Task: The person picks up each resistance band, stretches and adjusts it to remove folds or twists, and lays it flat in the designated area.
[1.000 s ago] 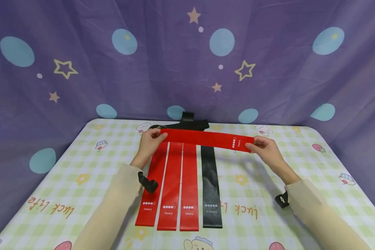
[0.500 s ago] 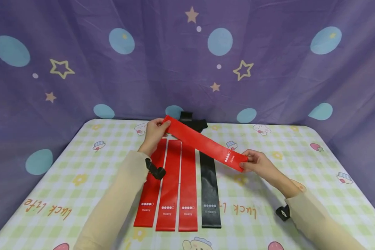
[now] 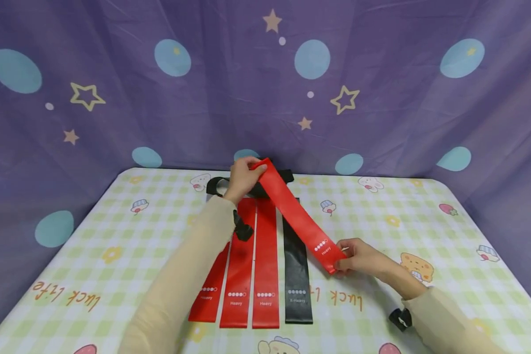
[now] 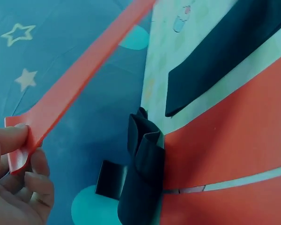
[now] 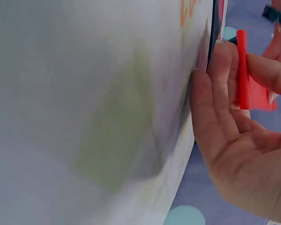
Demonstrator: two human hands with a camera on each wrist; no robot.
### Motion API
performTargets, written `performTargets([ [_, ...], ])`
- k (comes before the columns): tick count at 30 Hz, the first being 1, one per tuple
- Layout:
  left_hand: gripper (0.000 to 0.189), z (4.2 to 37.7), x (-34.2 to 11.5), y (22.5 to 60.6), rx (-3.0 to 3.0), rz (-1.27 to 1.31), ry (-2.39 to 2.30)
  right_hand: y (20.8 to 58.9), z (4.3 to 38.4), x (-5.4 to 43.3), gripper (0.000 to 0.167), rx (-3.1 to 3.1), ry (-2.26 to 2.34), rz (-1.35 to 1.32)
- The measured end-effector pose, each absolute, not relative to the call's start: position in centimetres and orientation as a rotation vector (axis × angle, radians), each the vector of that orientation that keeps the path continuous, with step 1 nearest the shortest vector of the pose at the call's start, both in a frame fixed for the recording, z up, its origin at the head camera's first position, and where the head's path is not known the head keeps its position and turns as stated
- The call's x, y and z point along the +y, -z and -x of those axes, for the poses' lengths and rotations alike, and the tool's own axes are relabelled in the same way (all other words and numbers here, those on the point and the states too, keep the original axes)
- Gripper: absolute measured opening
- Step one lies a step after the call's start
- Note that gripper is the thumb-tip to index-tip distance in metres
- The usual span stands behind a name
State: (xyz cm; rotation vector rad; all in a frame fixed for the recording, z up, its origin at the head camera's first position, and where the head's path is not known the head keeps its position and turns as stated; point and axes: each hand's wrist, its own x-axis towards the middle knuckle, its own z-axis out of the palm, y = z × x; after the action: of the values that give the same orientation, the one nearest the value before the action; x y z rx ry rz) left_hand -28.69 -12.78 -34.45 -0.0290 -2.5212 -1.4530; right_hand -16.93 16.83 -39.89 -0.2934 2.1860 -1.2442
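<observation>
A red resistance band (image 3: 294, 211) marked "Heavy" is stretched out between both hands, slanting down to the right above the table. My left hand (image 3: 243, 178) pinches its far upper end between thumb and fingers; the left wrist view shows this red band (image 4: 79, 77) lifted off the cloth. The lower, printed end is pinched by my right hand (image 3: 358, 256), thumb in front; the right wrist view shows that red end (image 5: 244, 70) edge-on. Below lie several more red bands (image 3: 265, 265) side by side, the leftmost partly covered by my left sleeve. A black "X-Heavy" band (image 3: 297, 280) lies right of them, partly hidden by the held band.
Behind the bands, a folded black strap-like bundle (image 3: 287, 176) lies at the table's far edge, partly hidden by the left hand. The table wears a green-checked printed cloth (image 3: 380, 305). A purple curtain (image 3: 248, 98) hangs directly behind it.
The held red band has turned from nearly level to a steep slant. My left hand moved right and up; my right hand came down and slightly left. The bands on the table stayed put.
</observation>
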Motion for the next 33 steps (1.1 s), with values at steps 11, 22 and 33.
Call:
performTargets([
  [11,0.018,30.4,-9.2,35.1,-2.739,0.290,1.163,40.0,13.9,15.0,0.021,1.964,1.254,0.308],
  [22,0.016,31.2,-6.0,37.3,-2.897,0.310,1.066,40.0,12.0,15.1,0.017,1.850,1.286,0.289],
  [33,0.016,31.4,-3.7,40.0,-3.010,0.395,1.031,41.0,11.2,16.4,0.018,1.785,1.311,0.256],
])
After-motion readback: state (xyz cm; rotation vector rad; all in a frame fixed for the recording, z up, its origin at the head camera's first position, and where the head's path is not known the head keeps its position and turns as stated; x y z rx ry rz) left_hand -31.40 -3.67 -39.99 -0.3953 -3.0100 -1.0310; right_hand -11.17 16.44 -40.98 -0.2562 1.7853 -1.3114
